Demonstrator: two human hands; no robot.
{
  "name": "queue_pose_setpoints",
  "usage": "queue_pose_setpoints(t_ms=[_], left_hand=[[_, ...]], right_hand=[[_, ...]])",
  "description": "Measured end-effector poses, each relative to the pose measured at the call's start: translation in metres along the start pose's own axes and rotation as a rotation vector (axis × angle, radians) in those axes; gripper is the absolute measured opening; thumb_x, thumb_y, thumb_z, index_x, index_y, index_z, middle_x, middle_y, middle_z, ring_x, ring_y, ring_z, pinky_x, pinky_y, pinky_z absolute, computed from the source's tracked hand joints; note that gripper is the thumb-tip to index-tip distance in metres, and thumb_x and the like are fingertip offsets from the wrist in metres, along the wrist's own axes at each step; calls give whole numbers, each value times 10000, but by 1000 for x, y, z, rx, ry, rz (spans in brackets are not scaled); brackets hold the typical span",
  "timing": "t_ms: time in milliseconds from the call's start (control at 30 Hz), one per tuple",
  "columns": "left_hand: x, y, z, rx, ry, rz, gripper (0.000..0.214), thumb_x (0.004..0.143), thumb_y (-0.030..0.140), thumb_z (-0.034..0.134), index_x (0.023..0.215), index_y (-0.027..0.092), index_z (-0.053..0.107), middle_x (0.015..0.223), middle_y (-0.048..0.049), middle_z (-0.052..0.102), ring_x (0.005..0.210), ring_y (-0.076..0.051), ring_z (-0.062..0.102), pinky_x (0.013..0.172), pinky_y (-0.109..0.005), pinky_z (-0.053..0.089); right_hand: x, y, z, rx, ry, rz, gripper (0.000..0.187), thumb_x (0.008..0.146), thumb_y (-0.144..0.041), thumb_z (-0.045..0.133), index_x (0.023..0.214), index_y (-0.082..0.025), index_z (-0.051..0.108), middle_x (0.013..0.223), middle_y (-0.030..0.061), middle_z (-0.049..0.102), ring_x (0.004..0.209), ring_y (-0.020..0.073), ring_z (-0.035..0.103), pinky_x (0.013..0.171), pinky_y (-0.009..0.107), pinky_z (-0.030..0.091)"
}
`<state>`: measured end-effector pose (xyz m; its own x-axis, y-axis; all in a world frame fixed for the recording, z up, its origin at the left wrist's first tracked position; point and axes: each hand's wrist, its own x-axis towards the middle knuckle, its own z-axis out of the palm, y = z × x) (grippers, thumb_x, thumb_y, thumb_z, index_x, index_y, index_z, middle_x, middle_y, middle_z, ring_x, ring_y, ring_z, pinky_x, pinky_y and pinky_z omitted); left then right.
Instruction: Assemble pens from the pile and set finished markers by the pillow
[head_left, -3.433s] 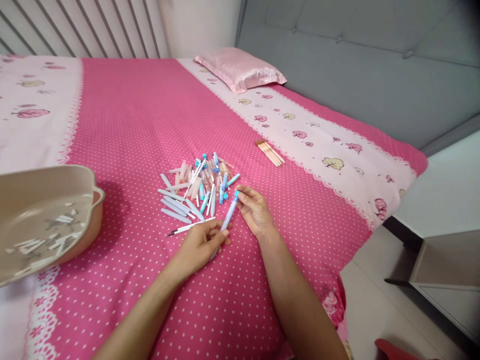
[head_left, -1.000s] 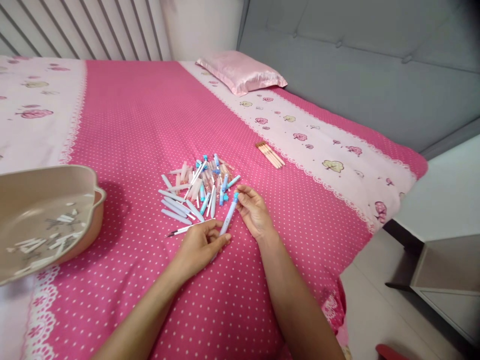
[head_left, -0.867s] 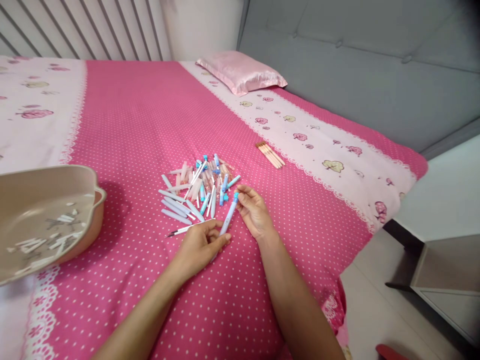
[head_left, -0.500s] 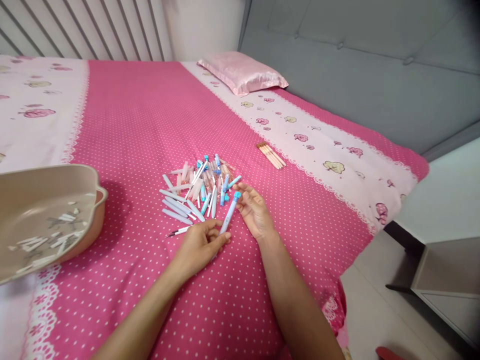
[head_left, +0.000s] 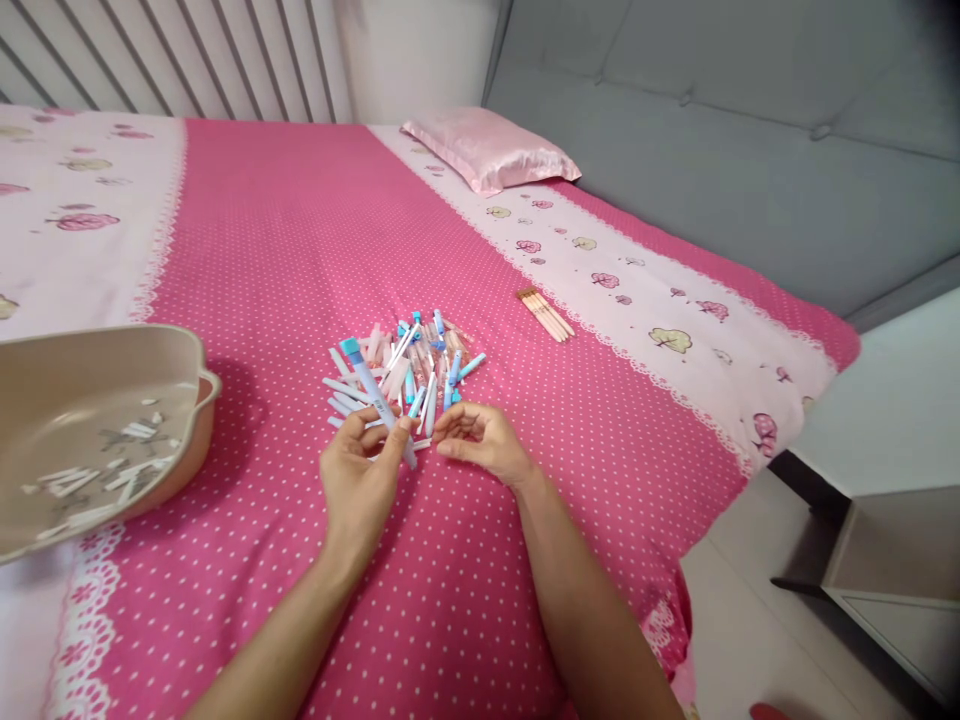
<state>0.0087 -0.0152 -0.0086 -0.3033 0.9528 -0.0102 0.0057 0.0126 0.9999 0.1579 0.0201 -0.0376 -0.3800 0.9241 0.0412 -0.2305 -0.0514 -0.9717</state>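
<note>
My left hand [head_left: 364,465] pinches a pale blue pen [head_left: 366,378] between thumb and fingers. The pen tilts up to the left, its turquoise end uppermost and its lower end pointing toward my right hand. Just to the right, my right hand [head_left: 484,440] hovers with loosely bent fingers, the thumb apart from them and nothing visible between. Behind both hands spreads a pile of pen parts [head_left: 412,365]: pink, clear, white and blue barrels and caps. My left hand and the held pen cover part of it.
On the left stands a beige basin [head_left: 169,345] with small white and grey pieces inside. A row of several pale pink pens [head_left: 551,315] lies beyond the pile to the right. The pink dotted bedspread [head_left: 450,580] is under everything; a pillow [head_left: 491,150] rests at the far end.
My left hand has turned and moved left, swinging the pen's turquoise end from upper right to upper left. My right hand has drawn away from that end and come slightly lower.
</note>
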Motion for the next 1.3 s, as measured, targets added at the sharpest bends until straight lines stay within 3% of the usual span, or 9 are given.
queue_pose_setpoints(t_ms=[167,667,800,900,1000,1100,1233,1300], left_hand=[[0,-3,0,-8,9,40,312,692,342,707,901,172,550,678,-3,677,627,-157,642,655,-274,492],[-2,-1,1,-2,-21,33,303,673,290,721,897,170,556,668,14,674,591,-146,631,602,-244,467],[-2,-1,2,-25,-83,20,332,681,308,715,924,165,539,762,-17,690,678,-158,650,639,-258,486],[-1,1,3,15,-109,-8,475,655,341,733,1034,169,504,890,-52,692,710,-161,647,620,-260,486],[-1,2,1,82,-101,12,535,649,371,734,1086,166,502,999,-90,671,782,-177,642,635,-271,480],[0,1,0,92,-124,51,446,678,372,707,1034,156,545,982,-93,667,872,-199,628,695,-292,481],[0,-2,-1,94,-162,73,314,712,343,679,947,154,592,897,-65,665,785,-170,620,703,-290,481],[0,-3,-1,114,-178,65,290,726,342,667,936,156,598,884,-57,660,749,-159,613,677,-280,476]], right_hand=[[-1,3,5,-47,-81,79,331,563,-258,796,858,-171,674,737,5,690,652,105,632,611,225,492],[-3,5,17,-71,45,67,214,562,-283,786,716,-176,684,616,-18,660,514,79,568,510,197,453],[-3,7,18,-24,85,82,230,547,-302,796,694,-170,678,580,-22,648,488,78,556,504,202,449],[-2,8,15,25,132,79,248,555,-316,794,724,-171,686,608,-11,662,511,89,576,524,215,469],[0,5,9,56,267,44,245,584,-324,780,755,-173,690,676,11,689,560,102,604,568,231,491],[2,-4,-4,63,507,0,264,587,-321,777,788,-172,690,728,24,702,577,99,605,585,233,491],[7,-15,-34,-91,794,27,303,575,-345,760,798,-153,689,730,36,697,565,97,587,549,223,462],[10,-17,-52,-162,872,43,323,570,-352,750,805,-140,688,730,42,694,559,99,578,528,218,441]])
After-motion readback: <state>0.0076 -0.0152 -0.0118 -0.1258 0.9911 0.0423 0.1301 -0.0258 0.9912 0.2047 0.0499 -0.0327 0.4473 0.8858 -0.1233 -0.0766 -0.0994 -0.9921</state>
